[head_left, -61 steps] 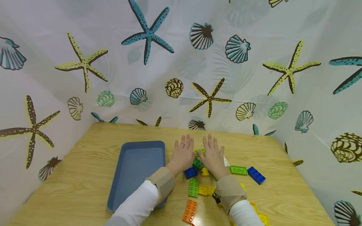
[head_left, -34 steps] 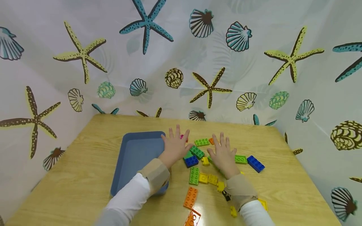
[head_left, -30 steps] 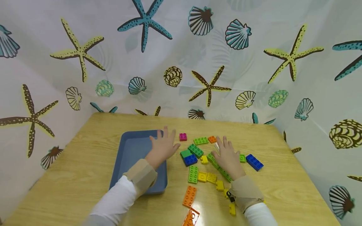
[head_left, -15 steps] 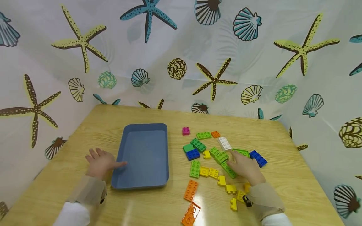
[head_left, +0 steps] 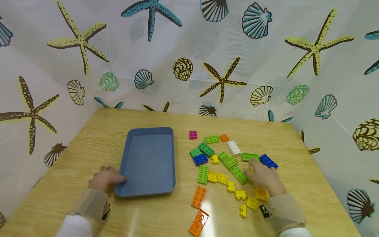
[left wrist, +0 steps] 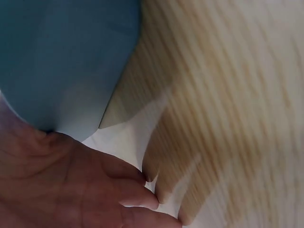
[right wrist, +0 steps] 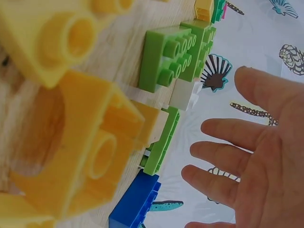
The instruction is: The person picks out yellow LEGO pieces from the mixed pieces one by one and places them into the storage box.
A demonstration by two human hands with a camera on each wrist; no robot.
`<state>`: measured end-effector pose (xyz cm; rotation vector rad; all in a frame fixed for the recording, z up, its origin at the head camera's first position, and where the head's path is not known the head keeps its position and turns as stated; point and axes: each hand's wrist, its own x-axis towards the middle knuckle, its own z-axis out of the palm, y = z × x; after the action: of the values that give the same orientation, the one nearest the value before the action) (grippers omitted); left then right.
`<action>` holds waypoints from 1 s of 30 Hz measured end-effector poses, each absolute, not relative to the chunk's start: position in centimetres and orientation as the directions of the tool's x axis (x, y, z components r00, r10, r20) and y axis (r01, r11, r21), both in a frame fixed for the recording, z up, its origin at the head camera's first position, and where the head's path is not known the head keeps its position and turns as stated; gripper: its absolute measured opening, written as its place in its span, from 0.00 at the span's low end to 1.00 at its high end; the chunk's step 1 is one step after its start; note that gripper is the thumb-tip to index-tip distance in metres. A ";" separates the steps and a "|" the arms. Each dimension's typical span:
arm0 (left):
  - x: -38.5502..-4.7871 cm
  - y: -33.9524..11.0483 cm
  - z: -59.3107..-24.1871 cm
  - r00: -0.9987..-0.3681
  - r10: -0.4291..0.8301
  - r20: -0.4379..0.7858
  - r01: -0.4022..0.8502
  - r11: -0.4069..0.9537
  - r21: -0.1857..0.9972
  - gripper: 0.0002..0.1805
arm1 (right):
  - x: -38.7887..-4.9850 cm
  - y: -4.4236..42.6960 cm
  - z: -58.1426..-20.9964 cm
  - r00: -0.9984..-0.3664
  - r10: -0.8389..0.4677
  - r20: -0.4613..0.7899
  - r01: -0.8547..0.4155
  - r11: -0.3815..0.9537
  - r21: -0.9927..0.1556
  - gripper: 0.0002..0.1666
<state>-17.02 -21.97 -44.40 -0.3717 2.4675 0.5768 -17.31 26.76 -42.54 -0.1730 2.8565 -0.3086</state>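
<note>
At the near left corner of the blue-grey tray point(head_left: 148, 161) is my left hand point(head_left: 105, 179). Its thumb reaches over the tray's rim, and its other fingers lie outside, extended near the table in the left wrist view. That hand holds no brick. My right hand point(head_left: 263, 176) hovers above the right side of the toy bricks, fingers spread and holding nothing in the right wrist view. Nearest to it are a flat light-green brick point(head_left: 248, 156), a long light-green brick point(head_left: 238, 174), a blue brick point(head_left: 268, 161) and a yellow arched brick point(right wrist: 95, 152).
Several more bricks lie loose on the wooden table point(head_left: 97, 138): a white one point(head_left: 234, 148), a magenta one point(head_left: 193, 135), dark-green ones point(head_left: 206, 149), yellow ones point(head_left: 240, 195) and orange ones point(head_left: 198, 197). A shell-patterned curtain point(head_left: 189, 39) hangs around the table.
Both hands were together over the bricks. My left hand has moved left past the tray to its near left corner, and my right hand has moved right and nearer, uncovering bricks.
</note>
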 end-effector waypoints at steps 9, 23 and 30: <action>-17.9 -21.3 -43.6 -0.780 -0.040 -0.625 -0.228 0.947 0.224 0.33 | -17.0 27.5 -43.2 -0.941 -0.121 -0.316 -0.049 0.973 -0.228 0.32; -18.3 -21.5 -43.0 -0.765 -0.096 -0.637 -0.203 0.974 0.096 0.37 | -17.0 27.9 -43.3 -0.918 -0.159 -0.364 -0.063 0.963 -0.262 0.31; -18.4 -21.1 -43.1 -0.739 -0.084 -0.669 -0.184 0.980 0.080 0.37 | -17.6 27.9 -44.6 -0.940 -0.197 -0.280 -0.121 0.956 -0.266 0.28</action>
<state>-18.43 -21.11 -43.08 -0.1867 2.4033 0.1822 -17.56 27.91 -44.59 -0.2333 2.8010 -0.3543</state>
